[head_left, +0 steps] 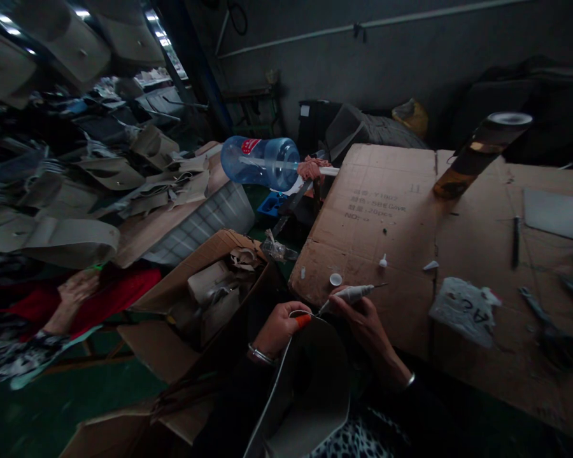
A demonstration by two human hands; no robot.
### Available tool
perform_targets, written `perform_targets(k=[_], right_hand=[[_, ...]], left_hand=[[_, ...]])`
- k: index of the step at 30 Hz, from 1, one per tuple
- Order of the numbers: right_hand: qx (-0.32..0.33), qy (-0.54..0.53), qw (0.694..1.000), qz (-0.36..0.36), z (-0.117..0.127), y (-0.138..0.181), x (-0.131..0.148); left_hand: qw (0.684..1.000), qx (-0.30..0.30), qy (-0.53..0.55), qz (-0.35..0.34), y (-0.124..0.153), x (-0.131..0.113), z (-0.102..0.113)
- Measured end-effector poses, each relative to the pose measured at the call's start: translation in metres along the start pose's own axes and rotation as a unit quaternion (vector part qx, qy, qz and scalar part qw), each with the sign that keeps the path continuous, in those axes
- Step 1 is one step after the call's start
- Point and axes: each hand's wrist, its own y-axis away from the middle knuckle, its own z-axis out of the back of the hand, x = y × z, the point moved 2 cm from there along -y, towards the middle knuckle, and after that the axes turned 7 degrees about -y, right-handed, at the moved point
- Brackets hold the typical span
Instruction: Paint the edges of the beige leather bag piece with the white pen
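My left hand (281,329), an orange cover on one finger, pinches the upper edge of a grey-beige bag piece (315,381). This sheet-like piece curves down over my lap. In my right hand (365,327) is a slim white applicator (351,296), held like a pen. A thin needle-like tip sticks out at its right end. Its left end reaches close to the edge by my left fingers; whether it touches, I cannot tell. Nearby on the cardboard lie a small white cap (335,279) and a white nozzle piece (383,261).
Cardboard (386,210) covers the table, holding a plastic bag (463,312), scissors (549,331) and a dark tube (482,156). An open carton (172,286) with scraps stands left. Beyond are a blue water bottle (260,159) and a co-worker's hand (79,289).
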Motion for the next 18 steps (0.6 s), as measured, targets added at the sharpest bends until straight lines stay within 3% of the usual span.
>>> perform_targets(k=[9, 15, 18], right_hand=[[-0.037, -0.031, 0.999, -0.004, -0.001, 0.002, 0.005], [-0.044, -0.005, 0.996, 0.08, 0.009, 0.015, 0.014], [-0.035, -0.011, 0.997, 0.072, 0.008, 0.022, 0.009]], left_hand=[[0.999, -0.04, -0.009, -0.034, 0.008, -0.005, -0.005], [0.991, -0.109, 0.073, -0.04, 0.022, 0.01, 0.016], [0.981, -0.156, 0.111, -0.038, 0.04, 0.014, 0.028]])
